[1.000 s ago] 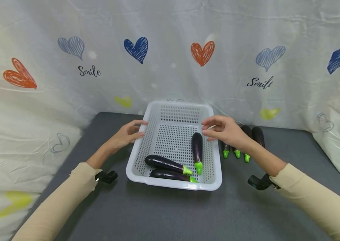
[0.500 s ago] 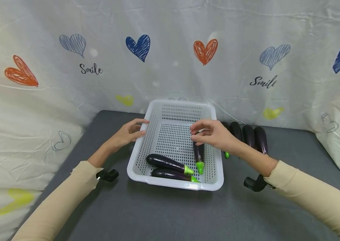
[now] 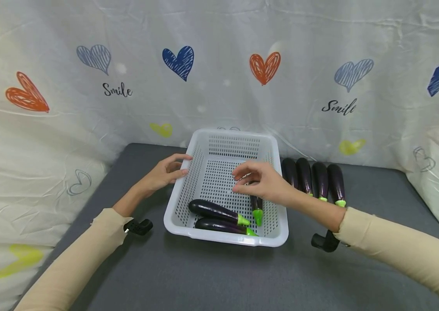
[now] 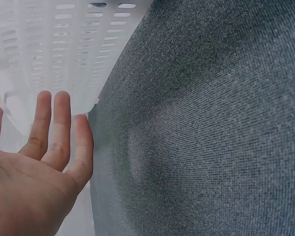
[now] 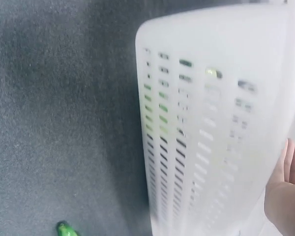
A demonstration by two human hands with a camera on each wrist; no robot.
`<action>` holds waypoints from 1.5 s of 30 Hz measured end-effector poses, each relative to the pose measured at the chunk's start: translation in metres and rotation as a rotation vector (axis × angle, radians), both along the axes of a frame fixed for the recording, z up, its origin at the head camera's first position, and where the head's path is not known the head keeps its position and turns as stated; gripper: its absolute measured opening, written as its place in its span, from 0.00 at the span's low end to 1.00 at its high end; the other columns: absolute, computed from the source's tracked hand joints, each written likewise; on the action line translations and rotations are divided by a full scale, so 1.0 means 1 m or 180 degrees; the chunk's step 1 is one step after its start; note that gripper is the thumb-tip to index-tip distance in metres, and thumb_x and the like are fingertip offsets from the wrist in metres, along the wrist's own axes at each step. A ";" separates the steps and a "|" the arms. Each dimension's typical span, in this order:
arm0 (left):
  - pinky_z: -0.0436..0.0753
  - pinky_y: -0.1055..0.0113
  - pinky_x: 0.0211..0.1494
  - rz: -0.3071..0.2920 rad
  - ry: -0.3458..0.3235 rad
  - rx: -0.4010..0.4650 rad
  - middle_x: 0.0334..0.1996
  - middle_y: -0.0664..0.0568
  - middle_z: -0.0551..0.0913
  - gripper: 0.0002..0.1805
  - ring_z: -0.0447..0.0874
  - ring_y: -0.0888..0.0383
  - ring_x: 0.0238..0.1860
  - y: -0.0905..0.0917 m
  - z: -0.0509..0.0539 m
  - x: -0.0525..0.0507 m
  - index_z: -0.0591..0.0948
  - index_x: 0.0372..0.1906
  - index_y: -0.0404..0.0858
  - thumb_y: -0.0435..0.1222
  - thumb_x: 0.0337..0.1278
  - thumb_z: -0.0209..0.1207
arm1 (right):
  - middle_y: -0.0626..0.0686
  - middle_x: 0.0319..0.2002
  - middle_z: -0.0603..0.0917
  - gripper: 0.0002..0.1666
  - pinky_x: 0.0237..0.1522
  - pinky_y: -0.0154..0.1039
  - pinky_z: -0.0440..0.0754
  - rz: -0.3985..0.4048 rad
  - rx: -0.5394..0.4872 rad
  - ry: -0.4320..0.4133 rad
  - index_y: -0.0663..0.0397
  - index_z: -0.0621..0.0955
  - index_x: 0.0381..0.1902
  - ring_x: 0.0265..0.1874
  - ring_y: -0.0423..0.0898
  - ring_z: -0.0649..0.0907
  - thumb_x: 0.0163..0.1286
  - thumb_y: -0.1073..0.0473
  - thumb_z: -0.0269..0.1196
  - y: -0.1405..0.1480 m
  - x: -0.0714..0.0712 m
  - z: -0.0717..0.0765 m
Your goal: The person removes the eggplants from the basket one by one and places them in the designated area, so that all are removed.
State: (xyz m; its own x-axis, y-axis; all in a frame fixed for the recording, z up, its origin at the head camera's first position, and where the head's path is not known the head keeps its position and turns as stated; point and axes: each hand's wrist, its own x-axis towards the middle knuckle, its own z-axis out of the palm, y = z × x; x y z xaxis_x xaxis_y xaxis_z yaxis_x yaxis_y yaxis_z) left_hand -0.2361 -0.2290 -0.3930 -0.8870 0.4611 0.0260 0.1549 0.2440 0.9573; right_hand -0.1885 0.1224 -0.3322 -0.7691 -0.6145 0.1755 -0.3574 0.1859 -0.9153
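A white plastic basket (image 3: 225, 181) with slotted walls stands on the table. My left hand (image 3: 165, 170) holds its left rim, thumb and index finger at the top edge; in the left wrist view the other fingers (image 4: 61, 128) lie nearly straight against the outer wall. My right hand (image 3: 260, 181) hovers over the basket's right half, fingers loosely bent, with no thing seen in it. Below it is an eggplant (image 3: 257, 207), its upper part hidden by the hand. Two more eggplants, one behind (image 3: 213, 210) and one in front (image 3: 223, 225), lie crosswise near the basket's front wall.
Several eggplants (image 3: 320, 179) lie in a row on the grey table (image 3: 219, 280) just right of the basket, green ends toward me. A pale curtain (image 3: 219, 90) printed with hearts hangs behind and at the left.
My right hand has moved left and slightly nearer me, from the basket's right rim to over its inside. More of the outer eggplants now shows. The left hand has stayed on the rim.
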 end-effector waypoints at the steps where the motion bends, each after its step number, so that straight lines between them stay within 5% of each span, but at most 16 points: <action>1: 0.81 0.46 0.52 0.0004 -0.0001 -0.0003 0.61 0.37 0.75 0.28 0.79 0.43 0.56 0.000 0.000 0.000 0.68 0.74 0.44 0.37 0.75 0.60 | 0.58 0.50 0.82 0.19 0.47 0.45 0.84 0.0011 -0.0007 -0.0005 0.63 0.82 0.52 0.44 0.53 0.86 0.64 0.68 0.73 -0.002 0.001 -0.001; 31: 0.81 0.48 0.52 0.0023 -0.0029 0.0031 0.62 0.37 0.75 0.28 0.79 0.42 0.56 0.001 0.001 0.001 0.68 0.74 0.44 0.38 0.74 0.60 | 0.52 0.47 0.84 0.22 0.50 0.43 0.83 0.0074 0.0465 0.0175 0.59 0.83 0.52 0.42 0.48 0.85 0.62 0.62 0.76 -0.040 -0.006 -0.005; 45: 0.82 0.47 0.51 0.0025 -0.0042 0.0045 0.60 0.37 0.76 0.28 0.79 0.42 0.55 0.002 0.002 0.002 0.68 0.74 0.45 0.37 0.74 0.60 | 0.61 0.55 0.81 0.29 0.50 0.43 0.82 -0.0095 0.0594 -0.0184 0.61 0.81 0.58 0.50 0.56 0.84 0.61 0.58 0.77 -0.038 0.002 -0.020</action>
